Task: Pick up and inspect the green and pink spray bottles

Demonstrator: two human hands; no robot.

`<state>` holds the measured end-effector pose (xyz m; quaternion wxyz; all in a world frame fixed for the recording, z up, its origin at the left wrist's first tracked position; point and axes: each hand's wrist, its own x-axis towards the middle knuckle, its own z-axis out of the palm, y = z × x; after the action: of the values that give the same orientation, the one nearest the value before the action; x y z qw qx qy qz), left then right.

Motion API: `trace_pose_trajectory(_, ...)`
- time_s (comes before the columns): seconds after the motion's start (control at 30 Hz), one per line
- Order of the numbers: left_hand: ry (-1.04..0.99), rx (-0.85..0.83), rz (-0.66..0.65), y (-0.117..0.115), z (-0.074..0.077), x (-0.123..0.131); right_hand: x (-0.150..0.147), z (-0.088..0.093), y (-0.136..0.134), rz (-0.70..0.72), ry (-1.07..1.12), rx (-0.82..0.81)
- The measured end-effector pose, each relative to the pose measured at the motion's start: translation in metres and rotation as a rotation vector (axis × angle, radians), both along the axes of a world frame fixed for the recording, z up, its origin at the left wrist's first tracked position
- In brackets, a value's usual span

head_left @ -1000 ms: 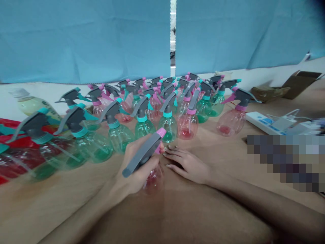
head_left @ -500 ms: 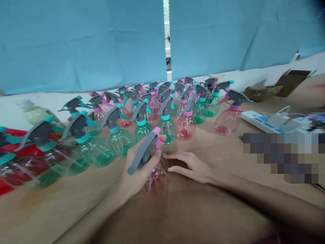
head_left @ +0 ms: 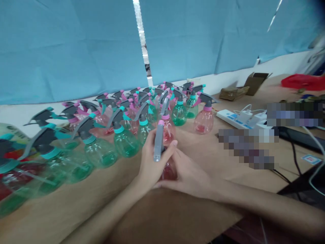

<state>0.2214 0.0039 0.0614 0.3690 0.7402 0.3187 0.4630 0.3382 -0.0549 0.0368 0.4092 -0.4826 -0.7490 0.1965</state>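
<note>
A small pink spray bottle (head_left: pixel 168 171) with a grey trigger head (head_left: pixel 158 140) stands on the brown table (head_left: pixel 76 203) in front of me. My left hand (head_left: pixel 150 166) is wrapped round its neck and head. My right hand (head_left: pixel 189 174) cups the bottle's body from the right, fingers curled against it. Behind them stands a crowd of several green and pink spray bottles (head_left: pixel 124 140) with grey triggers.
A white power strip (head_left: pixel 240 118) with plugs and cables lies at the right, near a dark device (head_left: pixel 302 137). Small cardboard boxes (head_left: pixel 255 83) sit by the wall under a blue curtain (head_left: pixel 76 47). A red bag (head_left: pixel 303 81) lies far right.
My right hand has come off the table and closed on the bottle's body. The trigger head has turned to point toward me. The view has swung to the right.
</note>
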Motion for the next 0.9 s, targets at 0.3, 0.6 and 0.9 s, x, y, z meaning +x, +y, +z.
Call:
trace_pose_trajectory(0.3,0.063,-0.007,-0.247,0.003,0.003,0.071,0.070,-0.004,-0.007,-0.131,-0.044,0.092)
trace_pose_trajectory(0.6,0.195,-0.033,-0.113,0.008,-0.045,0.037,0.119,-0.010,0.044,-0.426,-0.303,0.154)
trace_pose_trajectory(0.9,0.326,-0.042,-0.133,0.009,-0.061,0.037,0.111,0.012,0.075,-0.606,-0.543,0.036)
